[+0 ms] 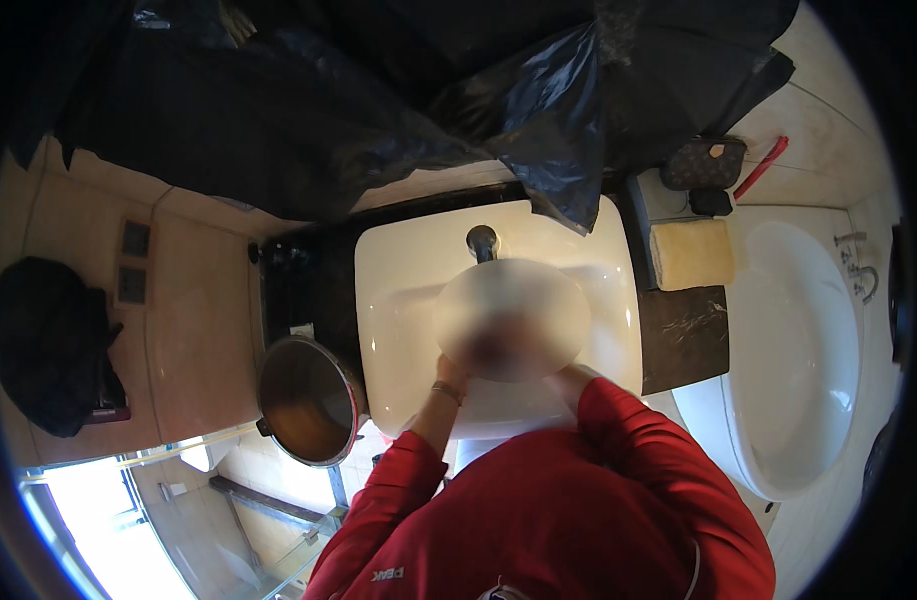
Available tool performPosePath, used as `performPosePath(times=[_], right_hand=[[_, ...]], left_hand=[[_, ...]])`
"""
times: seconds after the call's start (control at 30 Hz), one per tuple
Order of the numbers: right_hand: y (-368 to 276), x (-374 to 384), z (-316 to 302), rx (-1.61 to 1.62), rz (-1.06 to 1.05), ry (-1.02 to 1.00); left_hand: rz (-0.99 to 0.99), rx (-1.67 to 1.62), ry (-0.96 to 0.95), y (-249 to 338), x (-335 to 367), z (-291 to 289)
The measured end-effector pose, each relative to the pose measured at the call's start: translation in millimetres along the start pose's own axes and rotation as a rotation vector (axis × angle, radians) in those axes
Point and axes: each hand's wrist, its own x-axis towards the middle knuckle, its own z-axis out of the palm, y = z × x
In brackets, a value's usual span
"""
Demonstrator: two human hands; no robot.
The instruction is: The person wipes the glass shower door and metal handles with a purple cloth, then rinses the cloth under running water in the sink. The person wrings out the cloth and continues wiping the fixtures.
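Observation:
Both of my forearms, in red sleeves, reach over a white rectangular sink (388,300). At the lower left of a blurred oval patch in mid-picture lies my left hand (454,370), with a bracelet (447,390) round the wrist. My right hand (566,380) goes into the same patch from the lower right. The blur covers the fingers of both hands, so what they touch or hold cannot be seen. A dark faucet (483,242) stands at the sink's far edge, just beyond the patch.
A large metal pot (308,400) stands left of the sink. To the right are a folded yellow towel (692,254), a brown patterned pouch (704,164) and a white bathtub (793,350). Black plastic sheeting (308,110) hangs across the far side. A dark bag (53,340) is at far left.

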Motion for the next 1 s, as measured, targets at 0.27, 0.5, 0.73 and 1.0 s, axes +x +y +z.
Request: performPosePath(times=[0.27,0.5,0.73,1.0], right_hand=[[65,26,57,-0.231,-0.261,0.186],[-94,-55,25,0.476,-0.639,0.110],[-108,-58,8,0.535,-0.531,0.126],[-27,4,-6,-0.031,-0.303,0.288]], left_hand=[[-0.056,-0.063,0.145,53,-59,33],[0.009,-0.746,-0.992,0,32,-26],[0.137,-0.463,-0.747,-8,9,-17],[-0.031,-0.231,-0.095,58,-59,44]])
